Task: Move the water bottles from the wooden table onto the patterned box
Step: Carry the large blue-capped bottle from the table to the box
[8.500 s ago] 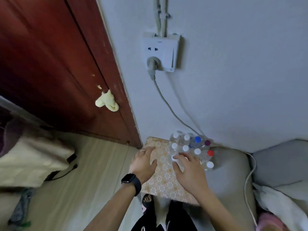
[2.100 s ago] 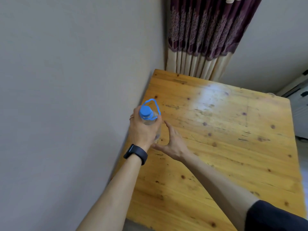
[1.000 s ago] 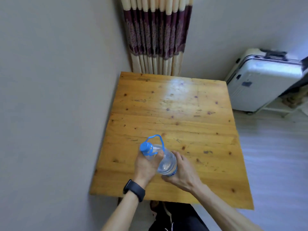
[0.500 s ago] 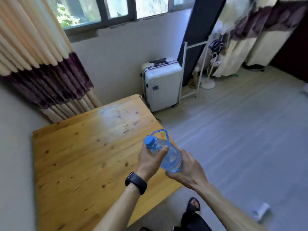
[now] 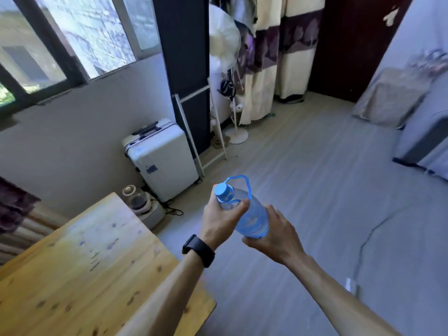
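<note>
I carry the clear plastic water bottle with the blue cap in the air over the floor.
It tilts, cap up and to the left. The fingers of the left hand curl round its neck, and those of the right hand cup its bottom. Half a second ago it hung over the yellow wooden desk; now it is past the desk's corner.

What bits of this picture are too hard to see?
Head view only:
- water bottle: neck partly covered by the left hand, base by the right hand.
- wooden table: cut off by the left and bottom edges.
- pale shape at far right: too blurred to name.
</note>
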`<state>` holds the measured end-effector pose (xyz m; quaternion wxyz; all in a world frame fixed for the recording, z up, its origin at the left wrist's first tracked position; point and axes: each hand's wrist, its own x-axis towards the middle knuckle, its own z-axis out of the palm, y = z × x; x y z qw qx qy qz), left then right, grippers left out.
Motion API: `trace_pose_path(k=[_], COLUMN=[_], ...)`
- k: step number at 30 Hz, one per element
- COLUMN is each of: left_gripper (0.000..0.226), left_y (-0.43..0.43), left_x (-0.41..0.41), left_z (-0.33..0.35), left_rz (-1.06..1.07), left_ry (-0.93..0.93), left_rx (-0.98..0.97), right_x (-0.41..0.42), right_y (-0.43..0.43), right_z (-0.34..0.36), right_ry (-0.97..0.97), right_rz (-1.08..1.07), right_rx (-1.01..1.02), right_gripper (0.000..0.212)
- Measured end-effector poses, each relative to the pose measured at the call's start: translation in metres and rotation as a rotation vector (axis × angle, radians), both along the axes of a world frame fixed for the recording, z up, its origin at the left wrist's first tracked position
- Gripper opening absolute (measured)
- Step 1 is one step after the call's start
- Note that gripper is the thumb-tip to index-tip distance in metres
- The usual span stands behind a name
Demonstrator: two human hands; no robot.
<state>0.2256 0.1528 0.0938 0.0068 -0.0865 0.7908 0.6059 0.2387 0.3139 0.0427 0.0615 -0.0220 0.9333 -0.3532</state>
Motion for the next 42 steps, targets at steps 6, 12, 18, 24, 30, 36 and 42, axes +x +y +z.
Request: trace_pose_path(k=[6,12,18,24,30,36,42], left_gripper=[0.032,0.030,0.035,0.036,0.034,0.041,0.041], left_y=[0.079,0.137,0.197,0.272,0.363,0.468,0.558], left_x=[-0.092,-0.197,-0.317,-0.425,-0.512,-0.614,-0.711], left_z=[0.023,0.038,0.046,0.058,0.047,0.027,0.037], left_rz=[-0.086,-0.217,-0.394,-0.623,-0.773,-0.832,-0.962], left_ry=[0.059,0.119,0.184,0.185,0.134,0.042,-0.175], left_rx=[-0.021,-0.053,-0.073,-0.053,-0.026,-0.016,0.160], right_x=[-0.078,-0.165,-0.258,-0.339,-0.408,-0.502,-0.601], right_y=[0.074,0.129,0.184,0.247,0.326,0.423,0.525], right_z=[0.023,0.035,0.050,0.063,0.047,0.021,0.017], right_ry=[0.048,0.086,0.069,0.064,0.038,0.013,0.014], right_rz=[-0.070,-0.181,-0.353,-0.538,-0.669,-0.714,-0.706], right_rx=[-0.021,0.016,0.037,0.059,0.048,0.023,0.034], right_gripper=[0.067,0.071,0.062,0.060,0.062,0.050,0.058])
